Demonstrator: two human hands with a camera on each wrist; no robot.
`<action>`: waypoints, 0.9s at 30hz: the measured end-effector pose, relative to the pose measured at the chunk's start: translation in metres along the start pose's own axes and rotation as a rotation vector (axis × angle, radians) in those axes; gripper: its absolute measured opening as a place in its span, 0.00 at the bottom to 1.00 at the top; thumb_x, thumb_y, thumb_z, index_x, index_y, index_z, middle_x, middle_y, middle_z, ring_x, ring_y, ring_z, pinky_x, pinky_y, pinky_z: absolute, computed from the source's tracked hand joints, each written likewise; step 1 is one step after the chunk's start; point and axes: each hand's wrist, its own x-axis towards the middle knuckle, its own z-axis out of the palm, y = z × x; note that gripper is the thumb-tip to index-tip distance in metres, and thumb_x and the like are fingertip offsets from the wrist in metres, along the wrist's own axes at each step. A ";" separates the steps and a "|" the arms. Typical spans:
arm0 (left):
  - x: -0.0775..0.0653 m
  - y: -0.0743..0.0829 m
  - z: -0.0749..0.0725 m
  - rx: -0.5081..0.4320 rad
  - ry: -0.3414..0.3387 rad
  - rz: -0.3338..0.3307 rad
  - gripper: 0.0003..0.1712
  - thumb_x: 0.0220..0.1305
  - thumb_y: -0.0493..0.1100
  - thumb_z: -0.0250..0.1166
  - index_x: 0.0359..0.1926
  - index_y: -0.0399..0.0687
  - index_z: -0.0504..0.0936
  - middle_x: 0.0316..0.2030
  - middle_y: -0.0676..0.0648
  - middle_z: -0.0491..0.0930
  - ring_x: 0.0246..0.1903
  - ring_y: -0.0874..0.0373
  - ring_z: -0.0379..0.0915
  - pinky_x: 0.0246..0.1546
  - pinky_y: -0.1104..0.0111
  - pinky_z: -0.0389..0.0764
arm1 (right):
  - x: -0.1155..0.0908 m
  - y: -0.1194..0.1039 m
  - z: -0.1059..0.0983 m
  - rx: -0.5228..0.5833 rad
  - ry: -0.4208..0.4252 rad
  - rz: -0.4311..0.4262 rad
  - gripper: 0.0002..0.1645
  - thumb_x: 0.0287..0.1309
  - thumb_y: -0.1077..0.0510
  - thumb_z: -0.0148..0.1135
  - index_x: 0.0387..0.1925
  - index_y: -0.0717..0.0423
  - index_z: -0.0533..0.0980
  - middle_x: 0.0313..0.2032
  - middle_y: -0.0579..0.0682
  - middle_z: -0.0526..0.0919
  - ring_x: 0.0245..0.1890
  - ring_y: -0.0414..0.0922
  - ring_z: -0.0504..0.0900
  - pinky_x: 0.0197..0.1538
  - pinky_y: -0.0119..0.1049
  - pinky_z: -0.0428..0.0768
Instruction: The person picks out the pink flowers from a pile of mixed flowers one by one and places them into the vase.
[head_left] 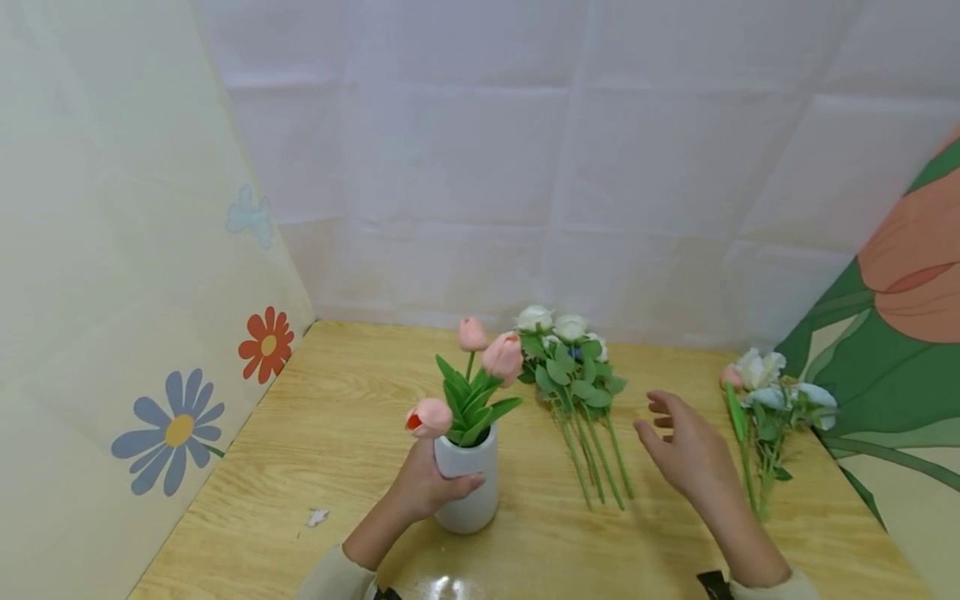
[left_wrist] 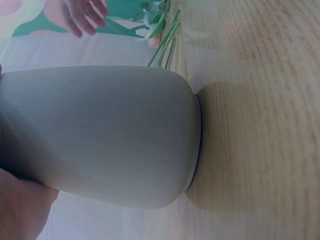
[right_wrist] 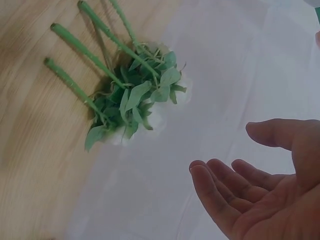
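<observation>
A white vase holds several pink tulips with green leaves. My left hand grips the vase around its side, thumb across the front. In the left wrist view the smooth wall of the vase fills much of the picture, its base at the wooden surface. Empty, my right hand hovers with loosely bent fingers between two flower bunches. To its left lie white roses with green stems, seen in the right wrist view as a leafy bunch.
At the right lies another bunch of pale flowers with a pink bloom. A small white scrap is on the wooden table at left. A white sheet hangs behind, and flower-printed panels border the sides.
</observation>
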 end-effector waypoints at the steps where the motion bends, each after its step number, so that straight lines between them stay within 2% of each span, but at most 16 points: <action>1: 0.000 0.000 0.000 -0.002 -0.001 0.006 0.39 0.48 0.40 0.78 0.61 0.42 0.71 0.49 0.45 0.80 0.46 0.53 0.77 0.49 0.60 0.79 | 0.000 0.002 0.000 -0.002 -0.002 0.002 0.33 0.71 0.52 0.58 0.68 0.68 0.65 0.56 0.73 0.78 0.50 0.67 0.82 0.45 0.57 0.83; 7: -0.001 0.000 0.000 -0.010 -0.006 0.022 0.39 0.48 0.40 0.77 0.62 0.43 0.71 0.49 0.45 0.80 0.46 0.54 0.77 0.49 0.60 0.79 | 0.002 0.011 -0.003 -0.024 -0.015 0.025 0.34 0.71 0.51 0.58 0.69 0.69 0.65 0.57 0.74 0.77 0.49 0.68 0.82 0.43 0.57 0.83; 18: -0.001 0.001 0.000 -0.001 -0.001 0.007 0.39 0.48 0.40 0.77 0.61 0.42 0.72 0.49 0.45 0.81 0.47 0.53 0.77 0.49 0.60 0.79 | 0.009 0.031 -0.007 -0.023 -0.072 0.091 0.37 0.73 0.49 0.55 0.70 0.70 0.61 0.62 0.75 0.71 0.57 0.70 0.76 0.46 0.60 0.80; 27: -0.001 0.000 0.000 -0.018 -0.005 0.006 0.39 0.47 0.40 0.77 0.61 0.42 0.72 0.49 0.45 0.81 0.47 0.52 0.77 0.50 0.59 0.79 | 0.010 0.045 -0.008 -0.039 -0.069 0.115 0.38 0.74 0.47 0.53 0.70 0.71 0.60 0.63 0.75 0.70 0.58 0.70 0.75 0.46 0.61 0.79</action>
